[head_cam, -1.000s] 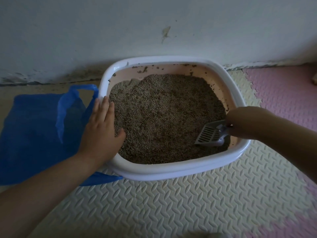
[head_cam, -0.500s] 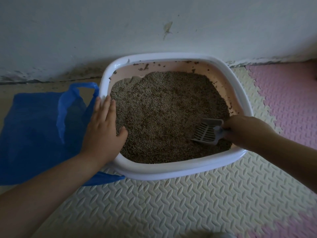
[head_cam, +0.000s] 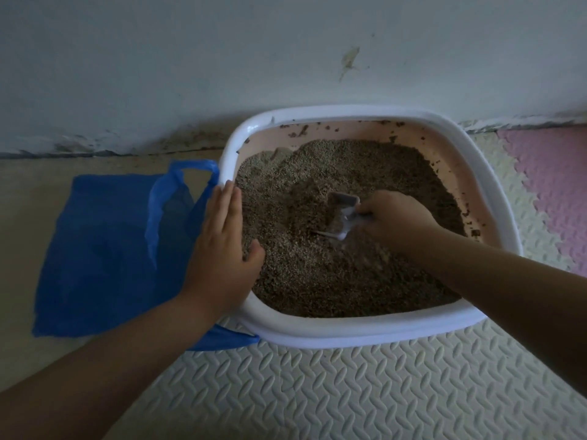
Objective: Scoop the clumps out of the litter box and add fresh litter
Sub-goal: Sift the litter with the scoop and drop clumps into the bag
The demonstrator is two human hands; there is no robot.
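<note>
The litter box (head_cam: 365, 331) has a white rim and pink inner walls and is filled with brown-grey granular litter (head_cam: 317, 274). My left hand (head_cam: 222, 249) lies flat over its left rim, fingers together, thumb resting on the litter. My right hand (head_cam: 397, 217) grips the handle of a grey slotted scoop (head_cam: 341, 214), whose blade is dug into the litter near the middle of the box. No separate clumps stand out in the dim light.
A blue plastic bag (head_cam: 104, 249) lies flat on the floor left of the box, one handle tucked under its corner. A stained white wall (head_cam: 286, 58) runs right behind. Cream foam mat (head_cam: 349, 392) lies in front, pink mat (head_cam: 546, 173) at right.
My right hand has carried the scoop from the box's right edge leftward to the middle and pushed it into the litter. My left hand has stayed on the left rim.
</note>
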